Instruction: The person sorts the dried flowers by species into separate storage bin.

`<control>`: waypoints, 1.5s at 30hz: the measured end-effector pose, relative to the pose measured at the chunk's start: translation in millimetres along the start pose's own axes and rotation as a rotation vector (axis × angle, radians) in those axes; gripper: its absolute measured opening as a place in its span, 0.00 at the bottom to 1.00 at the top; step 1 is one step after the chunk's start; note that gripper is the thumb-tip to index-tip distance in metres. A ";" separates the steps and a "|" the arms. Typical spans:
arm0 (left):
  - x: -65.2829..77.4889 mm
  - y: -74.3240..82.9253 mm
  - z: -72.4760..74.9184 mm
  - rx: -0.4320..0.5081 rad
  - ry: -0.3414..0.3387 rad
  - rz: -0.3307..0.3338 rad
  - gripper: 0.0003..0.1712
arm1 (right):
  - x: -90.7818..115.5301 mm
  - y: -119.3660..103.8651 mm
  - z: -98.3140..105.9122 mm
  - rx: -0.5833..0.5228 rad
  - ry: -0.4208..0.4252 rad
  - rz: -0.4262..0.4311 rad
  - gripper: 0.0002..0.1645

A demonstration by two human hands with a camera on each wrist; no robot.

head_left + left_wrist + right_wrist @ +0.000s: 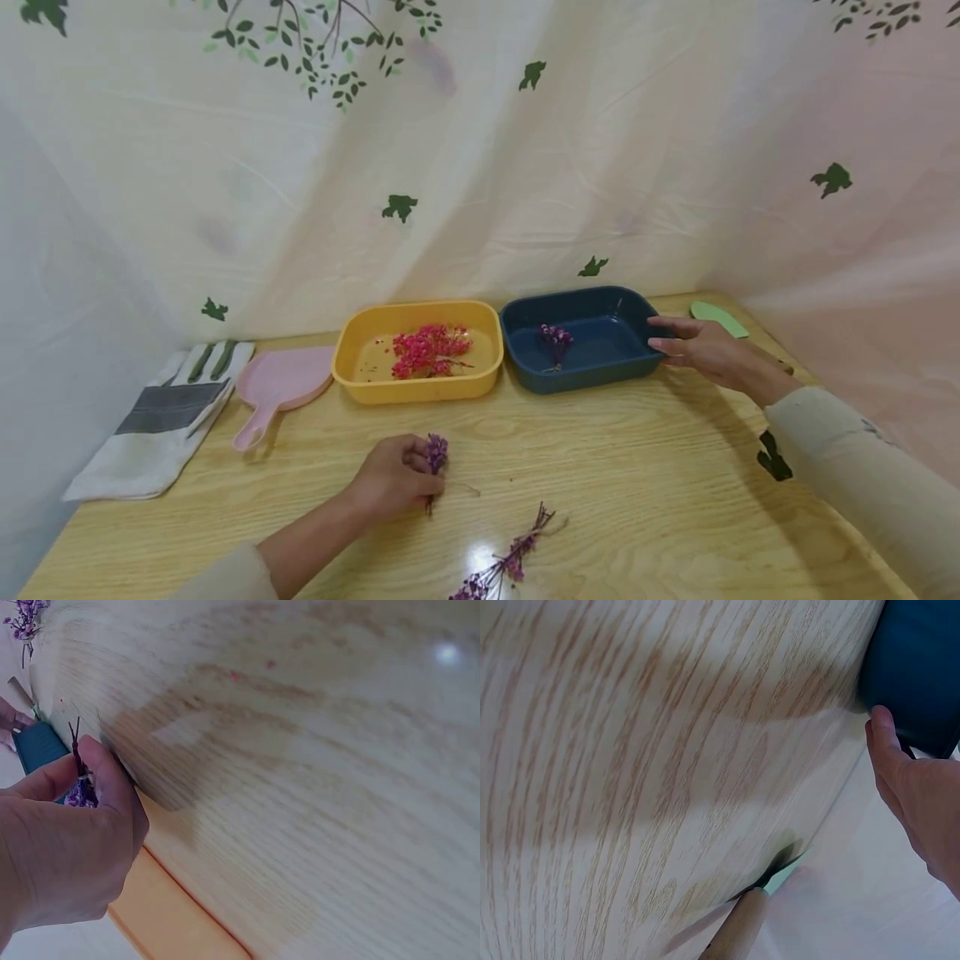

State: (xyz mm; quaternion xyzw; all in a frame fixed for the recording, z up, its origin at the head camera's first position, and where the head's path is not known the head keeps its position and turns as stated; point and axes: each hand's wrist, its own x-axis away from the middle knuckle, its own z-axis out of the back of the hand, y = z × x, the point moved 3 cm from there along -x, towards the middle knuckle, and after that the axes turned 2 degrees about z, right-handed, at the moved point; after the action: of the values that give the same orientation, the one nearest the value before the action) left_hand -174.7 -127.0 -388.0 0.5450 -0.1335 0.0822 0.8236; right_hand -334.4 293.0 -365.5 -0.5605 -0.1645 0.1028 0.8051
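Observation:
My left hand [397, 477] pinches a small bunch of purple dried flowers [437, 452] between thumb and fingers, above the front middle of the table. In the left wrist view its tied stems [76, 746] stick up past the fingertips. My right hand [701, 348] grips the right end of the blue tray [581, 381], one digit lying against its outer wall in the right wrist view. Inside that tray lies another purple bunch [557, 337]. A further purple sprig [519, 546] lies on the table near the front edge, to the right of my left hand.
Left of the blue tray stands a yellow tray [416, 390] with pink-red dried flowers [427, 346]. Further left lie a pink dustpan-like scoop [281, 379] and a folded striped cloth [161, 429]. A green-bladed trowel [718, 318] lies behind my right hand. A curtain [465, 167] hangs behind.

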 end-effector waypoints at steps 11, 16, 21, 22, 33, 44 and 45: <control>0.6 5.2 -8.2 0.146 0.030 0.050 0.20 | 0.0 3.2 0.7 0.005 0.006 -0.007 0.44; 2.9 17.7 -12.6 0.191 0.005 0.021 0.20 | 0.1 2.9 -0.3 0.002 0.011 -0.013 0.44; 1.4 31.1 -18.7 0.216 -0.033 0.006 0.19 | -0.5 2.4 -0.8 0.009 0.011 -0.012 0.44; 0.8 33.7 -20.2 0.222 -0.040 0.008 0.20 | -0.7 2.5 -0.6 0.009 0.010 -0.011 0.44; -10.5 56.4 -36.9 0.268 -0.114 -0.026 0.23 | -0.8 2.7 -0.9 0.003 0.000 -0.012 0.45; -29.0 76.1 -46.6 0.302 -0.123 -0.026 0.17 | 0.0 0.5 -0.2 0.003 0.004 -0.009 0.44; -30.8 78.3 -47.3 0.298 -0.120 -0.020 0.18 | 0.1 0.4 -0.1 0.005 0.005 -0.009 0.44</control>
State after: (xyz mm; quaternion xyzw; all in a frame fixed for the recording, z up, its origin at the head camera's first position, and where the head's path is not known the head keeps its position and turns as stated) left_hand -219.8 -52.5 -346.4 0.6666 -0.1631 0.0600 0.7249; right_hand -334.3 293.1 -365.8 -0.5580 -0.1644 0.0982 0.8074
